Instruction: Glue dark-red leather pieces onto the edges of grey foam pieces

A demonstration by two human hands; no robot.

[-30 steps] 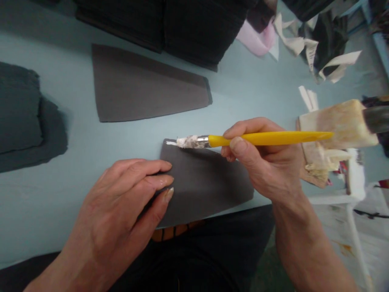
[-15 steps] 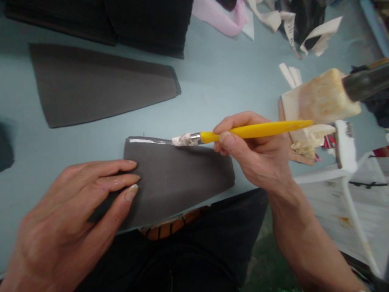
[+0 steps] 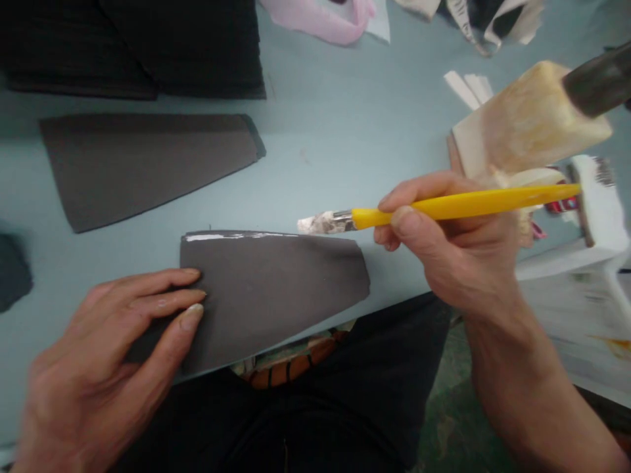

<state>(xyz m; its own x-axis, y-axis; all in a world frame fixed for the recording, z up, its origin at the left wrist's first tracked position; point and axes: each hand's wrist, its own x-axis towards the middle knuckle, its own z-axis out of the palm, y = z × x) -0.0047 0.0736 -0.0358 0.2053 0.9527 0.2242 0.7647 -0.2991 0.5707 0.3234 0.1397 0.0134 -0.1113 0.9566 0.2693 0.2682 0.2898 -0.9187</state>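
Observation:
In the head view a dark grey tapered panel (image 3: 276,289) lies near the table's front edge, a white wet-looking strip (image 3: 221,236) along its far edge. My left hand (image 3: 123,335) rests with outstretched fingers on the panel's left end, pressing it lightly. Between the thumb and fingers of my right hand (image 3: 438,236) is a yellow-handled brush (image 3: 458,205). Its bristles are caked white and point left, at or just above the panel's far edge; whether they touch it I cannot tell. A second grey panel (image 3: 148,167) of similar shape lies farther back.
Dark stacked pieces (image 3: 207,52) stand at the back left. A yellowish stained container (image 3: 522,125) with a dark cylinder in it stands at the right, near white strips (image 3: 468,89). Pink material (image 3: 320,20) lies at the back. A white frame (image 3: 599,203) is at the right.
My right hand has drawn the brush rightward along the panel's far edge, and the white strip is longer. My left hand stays on the panel. The whole view has shifted somewhat.

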